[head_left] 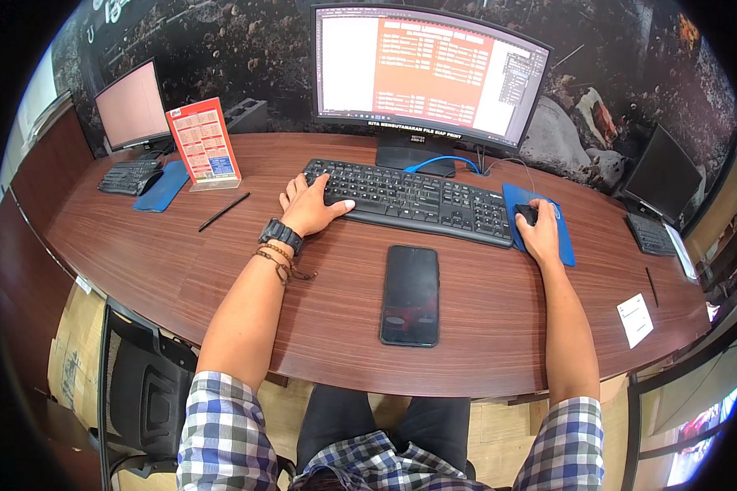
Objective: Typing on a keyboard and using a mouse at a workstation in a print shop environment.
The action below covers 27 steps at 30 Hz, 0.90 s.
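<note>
My left hand (pixel 309 206) rests on the left end of a black keyboard (pixel 413 199), fingers spread over the keys and thumb along the front edge. A dark watch and a beaded bracelet circle that wrist. On a blue mouse pad (pixel 561 237) to the right of the keyboard, my right hand (pixel 539 231) is wrapped round a black computer mouse (pixel 527 214). Beyond the keyboard stands a curved monitor (pixel 348 65) showing a page with a red-orange layout of text columns. Between my forearms a black phone (pixel 410 295) lies flat with its screen dark.
A red menu card in a stand (pixel 203 146), a black pen (pixel 223 212), a second keyboard (pixel 129 177) and monitor (pixel 131 105) are at the left. Toward the right are a white paper slip (pixel 635 320), another pen (pixel 652 286) and a dark monitor (pixel 662 174). A black chair (pixel 149 393) stands lower left.
</note>
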{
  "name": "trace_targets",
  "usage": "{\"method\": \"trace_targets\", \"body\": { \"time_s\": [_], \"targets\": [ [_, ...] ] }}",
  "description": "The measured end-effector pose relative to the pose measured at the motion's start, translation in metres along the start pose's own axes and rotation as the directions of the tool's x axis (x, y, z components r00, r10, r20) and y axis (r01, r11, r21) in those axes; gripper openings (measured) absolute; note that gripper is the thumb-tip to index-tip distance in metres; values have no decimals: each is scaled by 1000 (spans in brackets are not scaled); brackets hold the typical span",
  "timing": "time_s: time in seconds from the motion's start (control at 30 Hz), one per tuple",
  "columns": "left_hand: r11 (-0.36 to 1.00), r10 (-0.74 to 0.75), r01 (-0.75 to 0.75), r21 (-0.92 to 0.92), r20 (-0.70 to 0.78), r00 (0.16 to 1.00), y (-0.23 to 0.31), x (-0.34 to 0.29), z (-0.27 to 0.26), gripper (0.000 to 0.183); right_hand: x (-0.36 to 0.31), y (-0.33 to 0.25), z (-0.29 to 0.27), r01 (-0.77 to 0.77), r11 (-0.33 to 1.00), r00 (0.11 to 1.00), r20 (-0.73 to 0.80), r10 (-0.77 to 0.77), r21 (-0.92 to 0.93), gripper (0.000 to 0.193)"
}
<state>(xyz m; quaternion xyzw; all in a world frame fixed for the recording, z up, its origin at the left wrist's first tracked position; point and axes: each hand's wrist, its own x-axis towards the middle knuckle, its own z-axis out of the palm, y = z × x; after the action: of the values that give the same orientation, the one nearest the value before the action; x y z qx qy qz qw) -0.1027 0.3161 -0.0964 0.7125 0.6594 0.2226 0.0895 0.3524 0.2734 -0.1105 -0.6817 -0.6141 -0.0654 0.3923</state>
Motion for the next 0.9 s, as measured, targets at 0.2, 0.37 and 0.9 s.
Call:
{"method": "trace_targets", "body": {
  "time_s": [0.2,0.37,0.9],
  "targets": [
    [1000,6,-6,-2,0,1000,1,-1,0,96,1,7,3,64,997,998,8,-63,-43,46],
    [1000,4,-4,1,5,1000,0,0,0,96,0,4,3,28,1000,1000,-12,-28,-9,46],
    [999,9,-10,30,7,1000,1,-1,-1,95,-1,1,-2,83,994,996,29,-85,71,35]
  ]
}}
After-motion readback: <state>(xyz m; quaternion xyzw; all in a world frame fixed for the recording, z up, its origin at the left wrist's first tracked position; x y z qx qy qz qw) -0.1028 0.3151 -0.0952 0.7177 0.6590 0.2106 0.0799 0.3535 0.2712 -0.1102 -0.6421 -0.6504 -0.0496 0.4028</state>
